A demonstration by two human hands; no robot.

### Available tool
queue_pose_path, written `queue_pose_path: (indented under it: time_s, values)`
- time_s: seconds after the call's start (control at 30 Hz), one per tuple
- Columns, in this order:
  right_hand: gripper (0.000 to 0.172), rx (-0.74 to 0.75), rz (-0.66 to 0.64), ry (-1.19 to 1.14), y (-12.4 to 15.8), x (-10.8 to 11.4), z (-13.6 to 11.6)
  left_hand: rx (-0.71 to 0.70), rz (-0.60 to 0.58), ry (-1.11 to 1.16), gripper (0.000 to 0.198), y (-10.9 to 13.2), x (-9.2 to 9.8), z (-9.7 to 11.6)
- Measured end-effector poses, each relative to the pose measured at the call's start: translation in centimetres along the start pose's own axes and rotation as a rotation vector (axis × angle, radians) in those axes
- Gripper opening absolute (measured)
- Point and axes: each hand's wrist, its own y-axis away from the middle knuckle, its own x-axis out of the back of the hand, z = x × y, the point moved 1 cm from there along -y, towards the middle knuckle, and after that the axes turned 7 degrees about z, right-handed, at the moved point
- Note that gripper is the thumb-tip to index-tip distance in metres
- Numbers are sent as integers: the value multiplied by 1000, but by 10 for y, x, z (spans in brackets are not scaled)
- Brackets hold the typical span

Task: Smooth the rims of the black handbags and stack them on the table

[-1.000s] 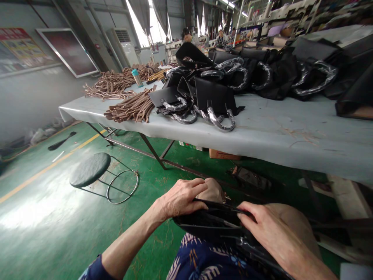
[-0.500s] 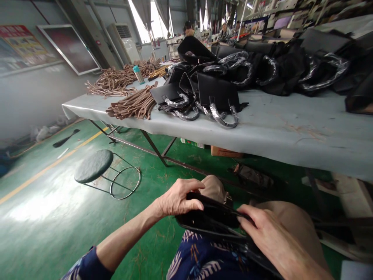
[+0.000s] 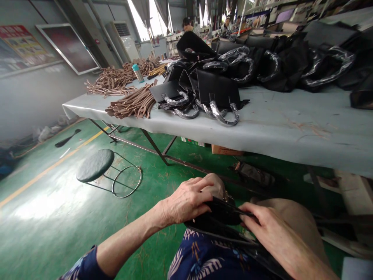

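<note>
A black handbag (image 3: 214, 229) lies across my lap, its mouth parted so that the dark inside shows. My left hand (image 3: 188, 200) is closed on the bag's left end, its fingers bent over the rim. At the right, the far rim is pinched between the thumb and fingers of my right hand (image 3: 262, 223). The bag's lower part is hidden by my right forearm and the shadow. Close beyond the bag, a small metal fitting shows by my knee, too dark to make out.
Ahead stands a long table (image 3: 262, 132) with a pale cover. On it lie black handbags (image 3: 218, 91) with plastic-wrapped handles, bundles of brown straps (image 3: 134, 102) and a flask (image 3: 138, 73). A round stool (image 3: 96, 165) stands at left. Other people are in the background.
My left hand has moved a little right along the bag's rim, and its fingers have curled further over it. The right hand keeps its pinch, with the view shifted slightly.
</note>
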Motion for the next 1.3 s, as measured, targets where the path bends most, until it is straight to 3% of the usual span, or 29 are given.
queue_pose_path:
  time_s: [0.13,0.3,0.53,0.67,0.8,0.9,1.07,1.3]
  values:
    - [19,22,-33,-57,-2,4,-3,20,-14,-28,15,0,-5,-2]
    - [17,24,-39,-69,-5,9,-10,149,-40,35,18,0,-12,-10]
    - [19,96,-51,-127,-21,8,12,257,96,364,14,-8,-19,-13]
    - [23,157,-3,-48,-25,5,20,299,117,381,11,-12,-22,-16]
    - [33,249,113,79,-26,10,8,312,127,393,12,-14,-24,-19]
    - [25,316,164,145,-30,17,-3,319,137,393,12,-15,-23,-22]
    - [15,377,125,126,-43,17,-9,342,179,398,12,-18,-24,-27]
    - [14,331,80,-48,-58,13,-9,379,213,440,10,-21,-29,-34]
